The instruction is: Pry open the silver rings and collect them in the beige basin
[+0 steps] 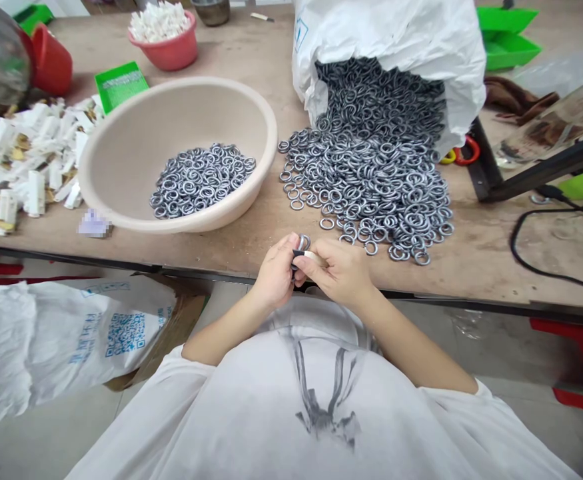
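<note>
Close to the table's front edge, my left hand [276, 272] pinches a grey metal ring [304, 241]. My right hand [340, 268] is closed around a small tool with a pale handle [317, 259] and a dark end, which meets the fingers of my left hand beside the ring. Fingers partly hide the tool, so its exact kind does not show. Beyond my right hand a heap of similar rings [371, 180] spills from a white sack [396, 33]. A wide beige basin [116, 153] to the left holds many more rings.
White plastic parts [36, 187] lie piled at the far left, near a green tray [116, 90]. A red bowl [174, 52] of white pieces stands behind the basin. At the right are a dark metal frame [536, 177] and a black cable [516, 247].
</note>
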A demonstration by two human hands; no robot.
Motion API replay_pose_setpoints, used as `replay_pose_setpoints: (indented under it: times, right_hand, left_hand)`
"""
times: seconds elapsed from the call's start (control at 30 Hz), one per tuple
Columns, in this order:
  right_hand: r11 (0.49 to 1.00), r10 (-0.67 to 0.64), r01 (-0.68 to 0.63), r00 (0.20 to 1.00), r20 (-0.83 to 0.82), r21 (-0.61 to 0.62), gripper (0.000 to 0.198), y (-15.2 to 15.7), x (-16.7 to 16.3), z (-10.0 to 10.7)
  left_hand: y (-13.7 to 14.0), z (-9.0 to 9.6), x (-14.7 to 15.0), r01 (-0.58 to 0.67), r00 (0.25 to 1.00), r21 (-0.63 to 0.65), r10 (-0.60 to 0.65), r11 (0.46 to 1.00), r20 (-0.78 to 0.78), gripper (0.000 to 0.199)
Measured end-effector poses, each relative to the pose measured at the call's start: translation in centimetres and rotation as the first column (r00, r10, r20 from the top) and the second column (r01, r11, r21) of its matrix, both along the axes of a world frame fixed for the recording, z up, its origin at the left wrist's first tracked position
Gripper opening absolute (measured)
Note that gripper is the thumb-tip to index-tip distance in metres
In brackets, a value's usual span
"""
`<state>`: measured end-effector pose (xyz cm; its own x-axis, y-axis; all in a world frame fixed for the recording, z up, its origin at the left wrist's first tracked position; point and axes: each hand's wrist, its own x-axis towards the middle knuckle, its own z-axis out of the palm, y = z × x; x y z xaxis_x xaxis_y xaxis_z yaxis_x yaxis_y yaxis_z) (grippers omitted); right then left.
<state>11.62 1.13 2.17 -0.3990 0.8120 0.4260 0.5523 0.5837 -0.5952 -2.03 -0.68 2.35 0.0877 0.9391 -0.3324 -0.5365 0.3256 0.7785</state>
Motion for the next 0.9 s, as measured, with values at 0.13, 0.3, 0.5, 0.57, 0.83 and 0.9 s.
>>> replay_pose_setpoints:
  times: [0.13,0.3,0.5,0.57,0.83,0.9]
  right_hand:
    - [0.992,0.012,-0.015,1.0,-0.024,-0.125,0.049,-0.2,-0.3,-0.2]
    - [0.968,-0.202,0.177,0.969,-0.14,-0.177,0.054,1.6,-0.3,-1.1]
    - [0.9,-0.395,0.391,0.918,0.02,-0.192,0.047,5.1,1.9,-1.3]
    - [0.899,-0.373,0.418,0.889,0.266,-0.134,0.038,5.3,1.8,-1.3]
    - [0.901,-0.306,0.421,0.783,0.542,-0.1,0.025,5.2,1.0,-1.5]
    - [0.896,-0.325,0.429,0.808,0.492,-0.112,0.023,5.4,1.4,-1.7]
  left_hand:
    - [0.5,-0.4,-0.5,0.056,0.998,0.006,-0.056,0.998,0.029,0.044]
    - [0.0,-0.1,-0.8,0.183,0.972,0.015,-0.183,0.983,0.148,0.044]
    - [-0.4,0.6,-1.5,0.218,0.957,0.028,-0.219,0.976,0.19,0.042]
    - [0.0,0.5,-1.8,0.163,0.973,0.036,-0.167,0.986,0.158,0.04]
    - [0.8,-0.2,-1.9,0.066,0.993,-0.114,-0.055,0.991,0.1,0.053]
    - [0.9,0.0,-1.9,0.064,0.988,-0.182,-0.037,0.981,0.147,0.048]
